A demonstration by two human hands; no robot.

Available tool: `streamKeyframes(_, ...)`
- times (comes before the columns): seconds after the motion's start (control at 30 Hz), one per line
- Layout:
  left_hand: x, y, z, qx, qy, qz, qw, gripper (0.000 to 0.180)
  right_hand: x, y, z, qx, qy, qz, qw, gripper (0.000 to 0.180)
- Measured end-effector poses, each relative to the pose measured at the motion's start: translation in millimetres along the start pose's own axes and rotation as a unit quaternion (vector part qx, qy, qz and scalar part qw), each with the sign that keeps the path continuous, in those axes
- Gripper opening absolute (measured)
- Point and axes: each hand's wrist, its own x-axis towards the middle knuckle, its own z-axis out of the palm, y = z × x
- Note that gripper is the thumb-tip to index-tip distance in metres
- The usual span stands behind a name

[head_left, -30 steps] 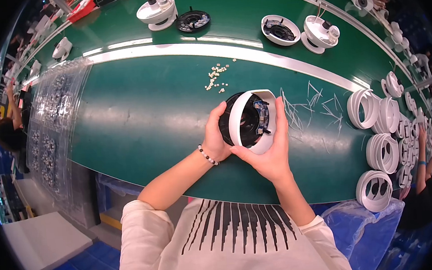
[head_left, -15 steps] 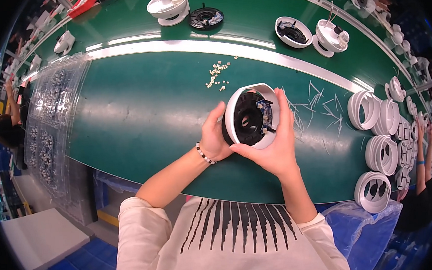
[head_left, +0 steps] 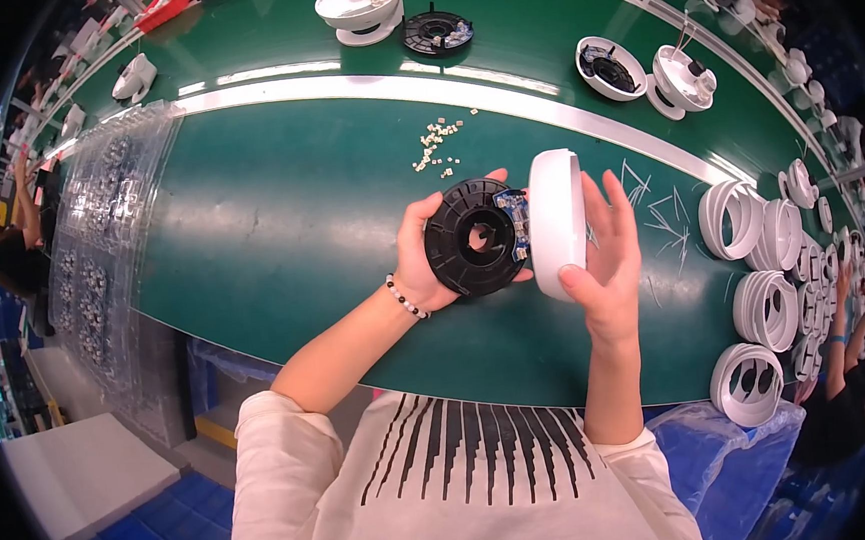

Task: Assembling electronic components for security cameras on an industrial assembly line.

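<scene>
My left hand [head_left: 419, 253] grips a round black plastic base [head_left: 462, 258] from its left side, fingers behind it and the thumb at its upper edge. A small blue circuit board [head_left: 515, 222] sits at the base's right edge. Close beside it, my right hand [head_left: 607, 258] holds a white round ring-shaped housing [head_left: 553, 223], thumb on its near edge and fingers at its right side. The housing stands on edge, its outer wall toward the base. Whether the two parts touch cannot be seen clearly.
Small pale connectors [head_left: 432, 148] and thin white strips [head_left: 661, 216] lie on the green table [head_left: 279, 221]. White rings [head_left: 764, 309] are stacked at the right. Clear trays of circuit boards [head_left: 101, 263] stand left. Partly built units [head_left: 359, 9] sit on the far line; people work at both sides.
The black base has come out of the white housing. My right hand has moved right with the housing and turned it on edge, while my left hand keeps the base.
</scene>
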Motion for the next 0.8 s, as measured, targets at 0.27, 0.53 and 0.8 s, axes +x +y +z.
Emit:
streamKeyframes(0.27, -1, -2, -4, 0.057, 0.072, 0.016, 0.996, 0.06, -17, 22, 24, -0.382, -0.019, -0.078, 0.921, 0.107)
streamKeyframes(0.53, -2, -4, -6, 0.039, 0.067, -0.018, 0.997, 0.07, -17, 27, 21, -0.468, -0.03, -0.13, 0.874, 0.108)
streamKeyframes(0.8, -7, 9, -14, 0.057, 0.035, -0.047, 0.997, 0.082, -3, 16, 22, -0.512, -0.125, -0.118, 0.842, 0.111)
